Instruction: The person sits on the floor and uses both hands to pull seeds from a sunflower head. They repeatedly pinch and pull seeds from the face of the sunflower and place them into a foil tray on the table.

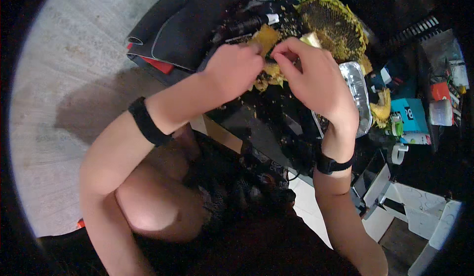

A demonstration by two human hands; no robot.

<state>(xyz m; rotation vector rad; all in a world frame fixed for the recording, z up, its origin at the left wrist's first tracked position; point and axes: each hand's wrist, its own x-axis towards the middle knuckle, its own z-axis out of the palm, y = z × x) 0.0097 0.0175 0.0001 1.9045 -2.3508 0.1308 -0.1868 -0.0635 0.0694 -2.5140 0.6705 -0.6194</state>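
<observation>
My left hand (237,67) is curled over a broken piece of sunflower head (267,37), whose yellow-brown part sticks up beyond the fingers. Facing it, my right hand (318,78) has thumb and forefinger brought together close to that piece. Whether a seed is between those fingertips is too small to see. Below the hands lie more torn sunflower scraps (273,77). A large sunflower head (327,28), full of seeds with a yellow-green rim, rests at the far side. Partly covered by my right hand and wrist is an aluminium foil tray (361,98).
Seeds and crumbs litter the dark tabletop (255,109). Left of the hands sits a folded dark fabric item (185,28), near a black tube with a white cap (273,19). On the right are a sunflower scrap (381,109), a blue box (409,115) and a tape roll (399,154).
</observation>
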